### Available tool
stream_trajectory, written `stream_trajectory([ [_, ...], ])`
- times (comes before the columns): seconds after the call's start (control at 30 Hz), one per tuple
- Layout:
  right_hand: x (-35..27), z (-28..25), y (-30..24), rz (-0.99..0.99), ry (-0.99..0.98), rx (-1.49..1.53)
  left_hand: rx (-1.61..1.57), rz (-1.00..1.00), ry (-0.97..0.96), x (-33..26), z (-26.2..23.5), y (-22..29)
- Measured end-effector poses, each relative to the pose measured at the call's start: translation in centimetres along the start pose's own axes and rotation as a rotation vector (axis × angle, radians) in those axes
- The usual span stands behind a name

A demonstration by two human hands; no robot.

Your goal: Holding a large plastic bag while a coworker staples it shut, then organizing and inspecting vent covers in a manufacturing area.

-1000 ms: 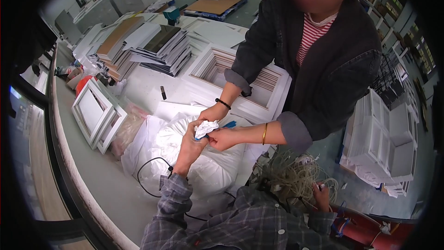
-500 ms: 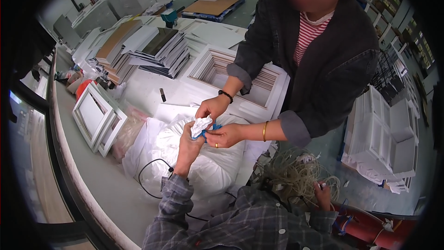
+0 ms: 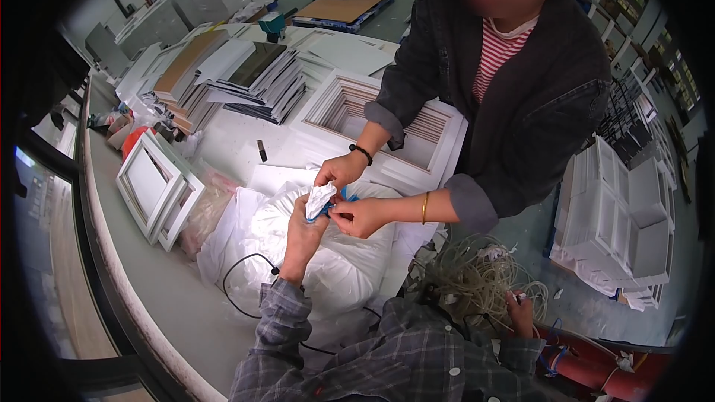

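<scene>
A full white plastic bag stands on the work table. My left hand is closed around its gathered neck, just below the crumpled top. Blue cord runs around that neck, and both hands of a person across from me are at it: one hand behind the bag's top, the other hand pinching by the cord. Low at the right, my right hand is closed beside a tangle of clear tubing. A small whitish thing shows at its fingers, too small to name.
White frames lean at the left, near a black cable. Stacked panels and a pile of white frames fill the table's back. More white frames stand at the right; a red cylinder lies low right.
The other person's near hand has shifted slightly left and turned at the blue cord. The bag's top has tilted a little. My hands have barely moved.
</scene>
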State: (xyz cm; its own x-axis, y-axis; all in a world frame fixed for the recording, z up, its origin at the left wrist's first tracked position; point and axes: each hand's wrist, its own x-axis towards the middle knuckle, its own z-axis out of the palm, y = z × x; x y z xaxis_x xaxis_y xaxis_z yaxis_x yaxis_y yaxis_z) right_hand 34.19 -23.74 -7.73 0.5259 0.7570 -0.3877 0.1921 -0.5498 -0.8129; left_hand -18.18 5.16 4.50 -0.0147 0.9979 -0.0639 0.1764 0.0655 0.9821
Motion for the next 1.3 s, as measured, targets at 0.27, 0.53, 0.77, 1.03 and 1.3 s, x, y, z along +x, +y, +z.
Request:
stream_trajectory([
  [0.27,0.1,-0.4,0.3,0.038,-0.007,0.04,-0.083,0.015,0.0,0.0,0.1,-0.1],
  [0.53,0.2,-0.6,-0.3,0.023,0.009,-0.023,-0.093,0.051,-0.007,0.3,-0.1,-0.5],
  [0.77,0.3,-0.8,-0.2,-0.017,0.02,-0.019,-0.041,-0.016,0.026,0.3,-0.4,-0.3],
  [1.03,0.8,-1.1,0.5,0.009,0.015,-0.022,-0.09,0.027,0.008,0.4,-0.4,-0.4],
  [1.3,0.3,-0.8,-0.2,0.038,-0.001,-0.02,-0.109,-0.029,0.006,-0.2,-1.6,-1.2],
])
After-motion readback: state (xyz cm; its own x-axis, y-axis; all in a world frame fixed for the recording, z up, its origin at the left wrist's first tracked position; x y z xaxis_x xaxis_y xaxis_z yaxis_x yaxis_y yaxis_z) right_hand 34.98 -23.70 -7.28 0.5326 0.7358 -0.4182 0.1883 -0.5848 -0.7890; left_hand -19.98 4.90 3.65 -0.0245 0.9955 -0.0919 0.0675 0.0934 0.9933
